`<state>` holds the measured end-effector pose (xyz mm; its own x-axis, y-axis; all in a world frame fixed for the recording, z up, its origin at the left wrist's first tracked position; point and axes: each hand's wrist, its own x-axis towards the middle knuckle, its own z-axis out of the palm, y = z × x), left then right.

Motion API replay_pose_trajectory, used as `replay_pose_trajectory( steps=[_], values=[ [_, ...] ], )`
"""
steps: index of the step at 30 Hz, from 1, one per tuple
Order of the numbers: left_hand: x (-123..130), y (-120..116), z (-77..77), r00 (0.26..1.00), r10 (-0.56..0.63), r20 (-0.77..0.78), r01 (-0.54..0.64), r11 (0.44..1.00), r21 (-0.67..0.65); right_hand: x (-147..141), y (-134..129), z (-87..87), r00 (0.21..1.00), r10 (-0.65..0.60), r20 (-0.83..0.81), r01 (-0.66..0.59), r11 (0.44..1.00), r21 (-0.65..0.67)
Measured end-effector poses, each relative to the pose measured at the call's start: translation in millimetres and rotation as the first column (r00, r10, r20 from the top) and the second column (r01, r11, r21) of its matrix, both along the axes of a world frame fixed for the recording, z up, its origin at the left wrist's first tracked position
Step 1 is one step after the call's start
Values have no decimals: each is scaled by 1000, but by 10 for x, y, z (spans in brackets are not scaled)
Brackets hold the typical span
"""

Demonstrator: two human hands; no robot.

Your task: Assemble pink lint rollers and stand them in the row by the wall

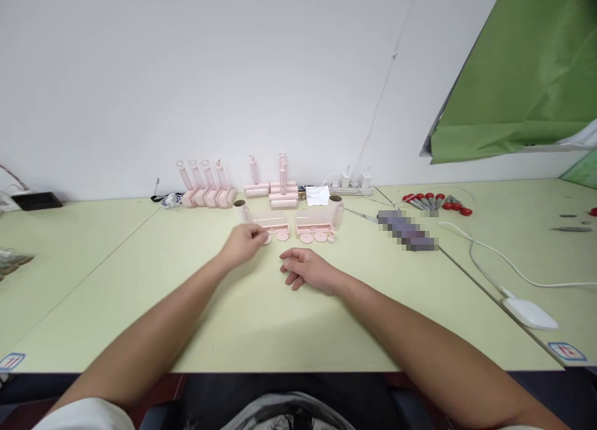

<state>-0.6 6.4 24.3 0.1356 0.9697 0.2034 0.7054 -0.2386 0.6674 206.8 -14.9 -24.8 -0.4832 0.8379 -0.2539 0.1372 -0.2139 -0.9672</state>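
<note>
My left hand is closed in a pinch at the left set of pale pink parts, its fingertips on a small pink disc that they partly cover. Beside it lies a second pink disc, in front of a pink open tray-like part. My right hand hovers or rests nearer to me, fingers loosely apart and holding nothing. Beyond it is a matching set: a pink tray-like part, a pink disc, another pink disc and a small ring-shaped piece.
Pink cylinder assemblies with loops stand along the wall. A white power strip, red-handled tools and a blurred-out purple object are to the right. A white cable and a white flat device lie farther right.
</note>
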Motion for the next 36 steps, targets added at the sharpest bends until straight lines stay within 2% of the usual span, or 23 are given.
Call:
replay_pose_trajectory(
  steps=[3,5,7,9,11,13,14,16,18,20,21,23,26,31,36],
  values=[
    [132,-194,-318,992,-126,11,125,992,28,4,7,-18,994,-72,79,54,975,214],
    [192,-262,-421,974,-217,-67,219,976,12,30,27,-19,976,-131,176,56,925,377],
    [210,-285,-457,949,-288,-130,287,958,-24,65,56,-13,942,-163,293,15,893,450],
    [181,-272,-454,927,-346,-143,345,938,-29,97,81,-7,906,-166,389,-27,895,446],
    [104,-227,-426,920,-369,-130,378,924,51,119,94,-3,887,-148,438,-62,901,429],
    [-21,-132,-372,948,-298,-108,315,927,205,131,92,-2,885,-119,451,-90,904,417],
    [-100,-61,-335,971,-222,-92,240,928,284,135,87,-1,886,-102,453,-106,906,411],
    [-278,133,-249,999,19,-47,2,911,411,140,77,1,885,-77,459,-128,908,400],
    [-462,378,-161,977,202,-71,-148,876,459,143,68,6,886,-64,458,-134,913,386],
    [-627,628,-93,954,271,-131,-188,877,441,147,63,16,889,-55,454,-132,920,369],
    [-697,739,-73,951,265,-160,-172,882,439,149,61,22,892,-50,450,-131,923,362],
    [-805,909,-61,959,172,-225,-66,908,413,154,55,35,895,-37,444,-136,926,353],
    [-895,1028,-100,956,44,-290,59,940,336,160,44,49,898,-18,439,-151,925,349],
    [-936,1047,-170,980,44,-193,8,965,261,159,41,51,897,-6,441,-172,916,362],
    [-1032,1009,-85,979,100,-179,-50,962,267,157,49,53,895,-11,446,-179,906,384]
  ],
)
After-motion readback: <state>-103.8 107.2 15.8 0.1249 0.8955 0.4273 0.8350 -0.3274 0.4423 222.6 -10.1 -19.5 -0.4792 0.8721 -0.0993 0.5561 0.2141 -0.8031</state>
